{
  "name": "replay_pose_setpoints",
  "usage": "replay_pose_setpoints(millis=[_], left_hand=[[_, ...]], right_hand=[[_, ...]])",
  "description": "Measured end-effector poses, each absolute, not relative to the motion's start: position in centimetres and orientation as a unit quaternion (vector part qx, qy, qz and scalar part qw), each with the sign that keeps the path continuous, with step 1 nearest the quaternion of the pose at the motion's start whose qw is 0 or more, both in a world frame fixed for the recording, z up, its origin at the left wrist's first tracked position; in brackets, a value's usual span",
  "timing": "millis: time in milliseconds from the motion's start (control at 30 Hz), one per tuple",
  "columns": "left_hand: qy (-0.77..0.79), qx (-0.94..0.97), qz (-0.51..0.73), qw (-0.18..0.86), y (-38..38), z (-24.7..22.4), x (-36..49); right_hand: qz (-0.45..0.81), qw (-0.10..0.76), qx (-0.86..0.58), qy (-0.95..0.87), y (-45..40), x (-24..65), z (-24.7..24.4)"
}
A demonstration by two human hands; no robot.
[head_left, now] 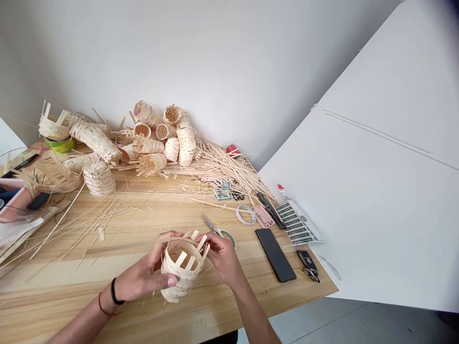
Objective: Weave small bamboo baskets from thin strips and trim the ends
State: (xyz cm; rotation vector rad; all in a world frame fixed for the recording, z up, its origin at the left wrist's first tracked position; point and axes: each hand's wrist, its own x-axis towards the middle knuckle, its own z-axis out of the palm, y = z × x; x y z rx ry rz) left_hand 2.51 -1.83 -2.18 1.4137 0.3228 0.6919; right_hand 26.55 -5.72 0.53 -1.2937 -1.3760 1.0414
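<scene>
A small woven basket (182,279) of pale flat strips stands tilted between my hands, its open rim up and several strip ends jutting above it. My left hand (145,277) is wrapped round its left side, thumb across the front and fingers behind. At the far right of the rim, the fingers of my right hand (222,255) pinch a strip end; the fingertips are partly hidden. A loose strip (122,247) runs out leftward from the rim. Just behind my right hand lie scissors (218,230) with pale handles.
More woven baskets (149,145) are heaped along the wall, beside a spread of loose strips (233,167). On the right lie a tape roll (245,215), a black utility knife (271,210), a phone (276,255), a car key (307,260) and a battery card (297,223).
</scene>
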Motion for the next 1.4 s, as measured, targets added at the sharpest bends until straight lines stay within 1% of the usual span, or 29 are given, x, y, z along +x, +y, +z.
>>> replay_pose_setpoints(millis=[167,300,467,700,867,1033,1233,1400], left_hand=[[0.149,0.621,0.314,0.702,-2.1,-2.1,2.7],[0.146,0.604,0.314,0.718,-1.9,-3.1,2.7],[0.145,0.611,0.320,0.710,-1.7,-4.0,2.6],[0.193,0.588,0.310,0.722,-1.7,-3.4,2.7],[0.202,0.572,0.330,0.723,-1.6,-3.1,3.0],[0.232,0.609,0.327,0.684,-1.5,-3.1,2.7],[0.246,0.750,0.286,0.543,-1.7,-2.9,2.6],[0.225,0.790,0.291,0.490,-1.7,-2.9,2.8]], right_hand=[[0.432,0.474,-0.529,-0.556,-5.5,26.4,0.3],[0.446,0.467,-0.532,-0.547,-5.5,26.3,-0.1],[0.454,0.460,-0.541,-0.538,-5.4,26.4,-0.6],[0.441,0.461,-0.564,-0.525,-5.4,27.1,-1.2],[0.412,0.459,-0.585,-0.527,-5.6,28.3,-1.1],[0.397,0.448,-0.586,-0.546,-5.9,29.1,0.1],[0.391,0.441,-0.585,-0.558,-5.9,29.3,1.2],[0.377,0.430,-0.581,-0.579,-5.9,28.8,2.4]])
